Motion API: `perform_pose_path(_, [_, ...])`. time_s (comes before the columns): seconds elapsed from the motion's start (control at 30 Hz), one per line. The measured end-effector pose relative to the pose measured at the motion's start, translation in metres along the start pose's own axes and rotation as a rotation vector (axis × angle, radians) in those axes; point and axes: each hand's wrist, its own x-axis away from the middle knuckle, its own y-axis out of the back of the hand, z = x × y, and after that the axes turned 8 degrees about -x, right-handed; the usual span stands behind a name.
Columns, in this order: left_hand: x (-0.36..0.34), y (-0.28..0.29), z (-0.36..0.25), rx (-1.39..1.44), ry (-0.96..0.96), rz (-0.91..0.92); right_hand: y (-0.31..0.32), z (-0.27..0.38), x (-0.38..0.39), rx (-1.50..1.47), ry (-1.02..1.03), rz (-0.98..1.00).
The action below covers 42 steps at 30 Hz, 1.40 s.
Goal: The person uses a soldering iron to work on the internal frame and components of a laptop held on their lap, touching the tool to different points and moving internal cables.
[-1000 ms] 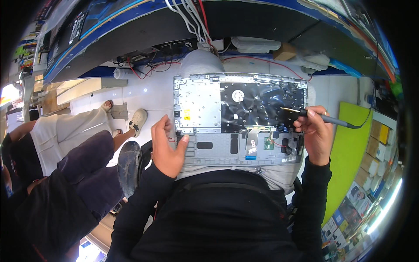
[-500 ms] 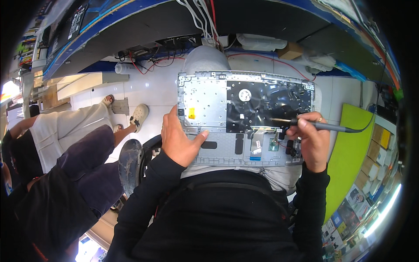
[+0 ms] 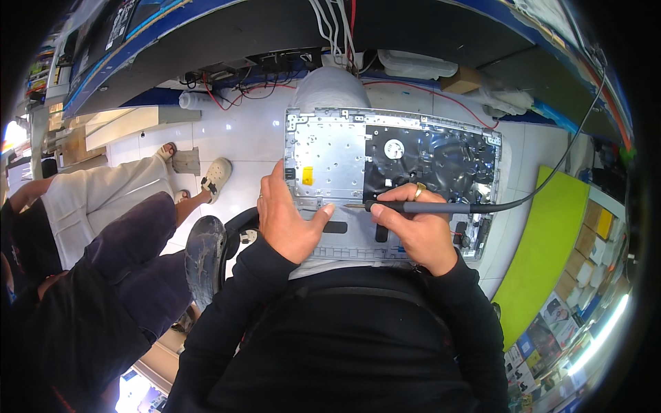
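An opened laptop chassis panel [image 3: 323,148] rests over my lap, inner side up, with a silver plate, a crinkled black sheet [image 3: 434,162] and a yellow tape square [image 3: 307,175]. My left hand [image 3: 286,224] grips its left edge, thumb on the lower rim of the plate. My right hand [image 3: 413,230] holds a soldering iron [image 3: 441,206], dark handle and thin cable, horizontally across the panel. The iron's fine tip points left at the seam beside my left thumb; whether it touches is unclear. My right fingers hide part of the panel's lower half.
Ahead are a dark workbench [image 3: 413,34], hanging cables [image 3: 334,31], a plastic container [image 3: 416,63] and a cardboard box [image 3: 460,81]. At left, another person's legs [image 3: 138,268] and sandalled feet stretch out. A green board [image 3: 537,234] and stacked boxes [image 3: 595,234] stand at right.
My right hand with the iron has moved left and down, bringing the tip from the black sheet to beside my left thumb. The panel and my left hand have shifted slightly right.
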Motion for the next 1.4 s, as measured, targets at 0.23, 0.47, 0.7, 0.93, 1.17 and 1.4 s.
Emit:
perform_pose_path(0.23, [0.0,-0.001,0.002,0.027,-0.009,0.0,-0.001,-0.001,-0.002,0.081,-0.02,0.018])
perform_pose_path(0.47, [0.0,-0.002,0.004,0.037,-0.015,0.001,0.0,0.0,-0.003,0.057,-0.037,0.027])
perform_pose_path(0.7, [-0.001,-0.003,0.005,0.031,-0.031,0.0,-0.001,-0.002,-0.004,0.018,-0.074,0.007])
perform_pose_path(0.93, [-0.002,-0.003,0.004,0.034,-0.039,0.002,-0.004,-0.009,-0.004,-0.022,-0.031,-0.032])
perform_pose_path(1.17, [-0.002,-0.005,0.007,0.027,-0.047,-0.01,-0.008,-0.01,-0.004,-0.039,-0.059,-0.053])
perform_pose_path(1.4, [-0.003,-0.004,0.007,0.034,-0.047,-0.001,-0.01,0.001,-0.005,-0.102,-0.142,-0.054])
